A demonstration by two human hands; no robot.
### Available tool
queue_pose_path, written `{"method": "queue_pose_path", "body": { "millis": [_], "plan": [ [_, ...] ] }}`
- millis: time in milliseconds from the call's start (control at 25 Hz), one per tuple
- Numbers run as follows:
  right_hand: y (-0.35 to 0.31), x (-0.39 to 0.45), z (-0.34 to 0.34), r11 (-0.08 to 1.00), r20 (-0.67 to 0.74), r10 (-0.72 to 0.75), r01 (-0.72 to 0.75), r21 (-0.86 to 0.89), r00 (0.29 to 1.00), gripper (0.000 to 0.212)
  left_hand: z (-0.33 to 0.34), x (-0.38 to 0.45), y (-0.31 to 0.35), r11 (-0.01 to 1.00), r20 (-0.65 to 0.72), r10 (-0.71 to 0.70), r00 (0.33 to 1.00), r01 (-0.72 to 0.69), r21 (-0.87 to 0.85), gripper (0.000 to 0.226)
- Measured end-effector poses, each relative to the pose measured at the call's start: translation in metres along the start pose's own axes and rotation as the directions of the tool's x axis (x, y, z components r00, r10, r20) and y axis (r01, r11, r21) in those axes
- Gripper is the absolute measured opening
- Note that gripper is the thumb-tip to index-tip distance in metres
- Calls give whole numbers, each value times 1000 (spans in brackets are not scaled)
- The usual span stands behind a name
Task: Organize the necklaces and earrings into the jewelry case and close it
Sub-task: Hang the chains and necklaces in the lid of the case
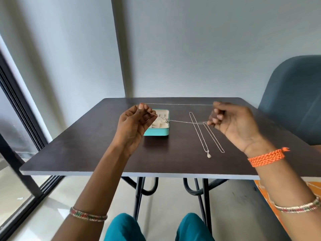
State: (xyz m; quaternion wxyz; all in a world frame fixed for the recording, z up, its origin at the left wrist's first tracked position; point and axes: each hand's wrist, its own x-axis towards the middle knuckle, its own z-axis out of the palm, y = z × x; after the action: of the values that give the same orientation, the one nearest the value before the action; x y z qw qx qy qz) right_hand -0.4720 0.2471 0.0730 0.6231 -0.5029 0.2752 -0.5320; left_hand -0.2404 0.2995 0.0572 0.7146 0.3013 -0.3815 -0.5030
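Nearest the person, right of the jewelry case, two necklaces lie loose on the table. Above the case, left hand and right hand each pinch a third necklace, stretched between them. Step: stowing it. Next: lower and coil it into the open case's compartments, contents unclear.
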Motion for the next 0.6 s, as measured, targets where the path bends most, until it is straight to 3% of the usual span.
{"method": "queue_pose_path", "body": {
  "millis": [120,200,320,400,480,600],
  "plan": [
    [-4,-1,6,956,7,8,-10,295,1000,21,1,-8,2,996,-26,-41,999,39,-82,26],
    [3,1,12,957,-29,17,-8,290,999,21,2,-11,9,973,-68,-139,988,124,-193,27],
    [19,-2,26,997,-63,-77,77,-14,995,25,3,-14,24,966,-129,-205,970,179,-188,25],
    [23,-9,39,935,54,-155,164,-314,987,21,10,-19,28,978,-108,-198,974,190,-84,22],
    [18,-17,55,828,236,-98,211,-520,967,18,19,-26,25,980,-60,-197,979,198,22,21],
    [3,-27,74,706,404,63,245,-665,913,20,28,-38,23,971,14,-194,981,190,149,18]
  ]
}}
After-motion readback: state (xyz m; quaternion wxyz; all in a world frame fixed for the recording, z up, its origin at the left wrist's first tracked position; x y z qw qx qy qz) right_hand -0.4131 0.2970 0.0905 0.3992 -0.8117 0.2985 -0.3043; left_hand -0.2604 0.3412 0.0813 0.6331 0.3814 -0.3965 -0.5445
